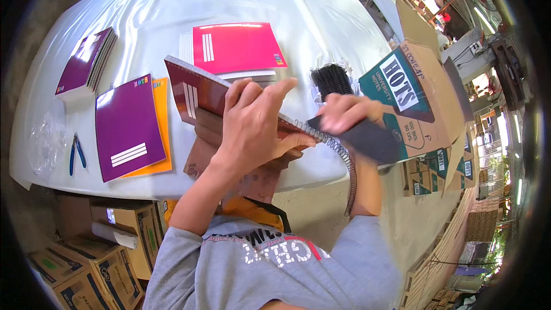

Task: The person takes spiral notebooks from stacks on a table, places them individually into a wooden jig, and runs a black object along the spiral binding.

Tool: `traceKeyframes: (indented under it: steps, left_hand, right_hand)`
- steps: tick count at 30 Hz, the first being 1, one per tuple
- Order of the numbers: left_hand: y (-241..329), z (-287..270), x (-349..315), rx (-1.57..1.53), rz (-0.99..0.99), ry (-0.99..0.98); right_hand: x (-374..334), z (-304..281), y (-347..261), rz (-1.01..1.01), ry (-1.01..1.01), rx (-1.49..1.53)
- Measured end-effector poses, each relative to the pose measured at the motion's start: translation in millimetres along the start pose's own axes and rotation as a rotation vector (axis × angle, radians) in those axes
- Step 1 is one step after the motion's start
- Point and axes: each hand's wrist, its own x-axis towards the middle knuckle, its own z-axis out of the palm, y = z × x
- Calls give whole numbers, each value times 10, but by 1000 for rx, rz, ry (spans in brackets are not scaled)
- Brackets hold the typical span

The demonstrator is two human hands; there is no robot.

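My left hand (244, 123) grips a maroon notebook (198, 95) that is tilted up above the table's near edge. A dark spiral coil (351, 175) runs partway along the notebook's edge, and its loose end hangs beside my right forearm. My right hand (348, 113), slightly blurred, is closed on a flat black pad (372, 141) at the coil. Under the notebook is a brown block-like support (209, 158). A bundle of black coils (331, 79) rests on the table just beyond my right hand.
Beyond the notebook lies a pink notebook stack (244, 46). Left are purple notebooks (86, 60), a purple notebook (129, 126) over an orange one (162, 95), blue-handled pliers (76, 154) and clear plastic (46, 146). An open carton (422, 103) stands right; more cartons (106, 270) sit lower left.
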Motion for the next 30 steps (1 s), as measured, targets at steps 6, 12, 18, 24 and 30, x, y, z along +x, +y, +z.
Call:
traceKeyframes:
  steps: [6, 12, 18, 24, 30]
  left_hand:
    - [8, 34, 15, -17, -6, 47]
    - [-305, -190, 152, 150, -7, 126]
    - [-535, -284, 128, 236, 12, 35]
    - [-501, -312, 134, 339, -63, 49]
    - [-647, -409, 119, 270, -72, 75]
  right_hand:
    - [75, 89, 5, 152, 197, -66]
    - [117, 62, 149, 510, 521, -176]
    - [255, 116, 264, 600, 278, -832]
    - [454, 215, 211, 583, 155, -859]
    - [474, 267, 386, 619, 98, -545]
